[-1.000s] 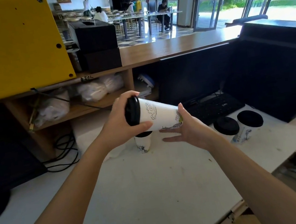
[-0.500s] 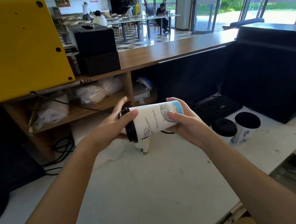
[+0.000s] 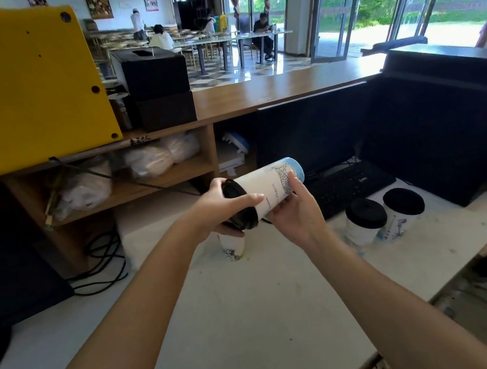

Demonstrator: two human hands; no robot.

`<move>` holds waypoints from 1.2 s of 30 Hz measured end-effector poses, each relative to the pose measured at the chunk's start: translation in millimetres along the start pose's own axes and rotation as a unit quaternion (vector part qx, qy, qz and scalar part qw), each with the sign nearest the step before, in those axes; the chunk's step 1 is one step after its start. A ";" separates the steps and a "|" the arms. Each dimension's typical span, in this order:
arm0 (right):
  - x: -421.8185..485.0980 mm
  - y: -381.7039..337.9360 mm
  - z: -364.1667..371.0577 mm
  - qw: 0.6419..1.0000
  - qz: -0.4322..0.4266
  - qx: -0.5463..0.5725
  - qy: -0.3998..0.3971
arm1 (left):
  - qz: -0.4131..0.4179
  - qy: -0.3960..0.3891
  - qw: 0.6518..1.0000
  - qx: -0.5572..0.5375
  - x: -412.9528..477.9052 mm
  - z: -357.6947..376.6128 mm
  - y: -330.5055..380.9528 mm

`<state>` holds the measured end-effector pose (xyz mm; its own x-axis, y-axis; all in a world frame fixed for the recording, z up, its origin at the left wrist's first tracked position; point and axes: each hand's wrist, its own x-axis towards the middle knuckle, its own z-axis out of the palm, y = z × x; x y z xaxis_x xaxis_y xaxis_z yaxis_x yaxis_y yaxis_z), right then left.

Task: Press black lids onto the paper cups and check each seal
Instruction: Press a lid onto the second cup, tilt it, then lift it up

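Note:
I hold a white paper cup (image 3: 271, 188) on its side above the white counter, its black lid (image 3: 237, 207) pointing down-left and its blue-printed base up-right. My left hand (image 3: 219, 211) wraps the lid end, thumb lying across the cup wall. My right hand (image 3: 295, 214) grips the cup body from below. Beneath the lid, another paper cup (image 3: 232, 247) stands on the counter, mostly hidden by my left hand. Two lidded cups (image 3: 366, 222) (image 3: 404, 211) stand at the right.
A black keyboard (image 3: 346, 186) lies behind the cups, in front of a dark monitor (image 3: 313, 129). A yellow panel (image 3: 15, 85) stands at the upper left above a wooden shelf (image 3: 129, 190) with bags. Cables (image 3: 102, 262) trail at the left. The counter edge (image 3: 387, 352) runs bottom right.
The cup has tilted so its base rises to the right and its lid dips left. My right hand has gone from open beside the cup to gripping its body.

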<state>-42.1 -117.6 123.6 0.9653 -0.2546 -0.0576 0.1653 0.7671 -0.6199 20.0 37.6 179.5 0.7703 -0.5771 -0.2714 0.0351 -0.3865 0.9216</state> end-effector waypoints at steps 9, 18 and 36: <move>32.8 -64.1 58.5 0.986 -0.046 -0.100 0.125 | -0.007 -0.057 0.995 -0.076 36.9 -8.5 49.8; 53.6 -106.9 115.2 0.811 -0.143 -0.554 0.118 | 0.067 -0.105 0.992 -0.027 62.0 -7.3 49.9; 67.6 -145.7 135.0 0.698 -0.184 -0.691 0.047 | 0.106 -0.092 0.990 0.022 87.4 -12.8 85.7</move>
<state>26.2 -167.1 315.7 0.8810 -0.3716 0.2928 -0.0172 -0.6437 -0.7651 98.4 -36.8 238.4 0.6275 -0.7689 -0.1225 -0.1463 -0.2710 0.9514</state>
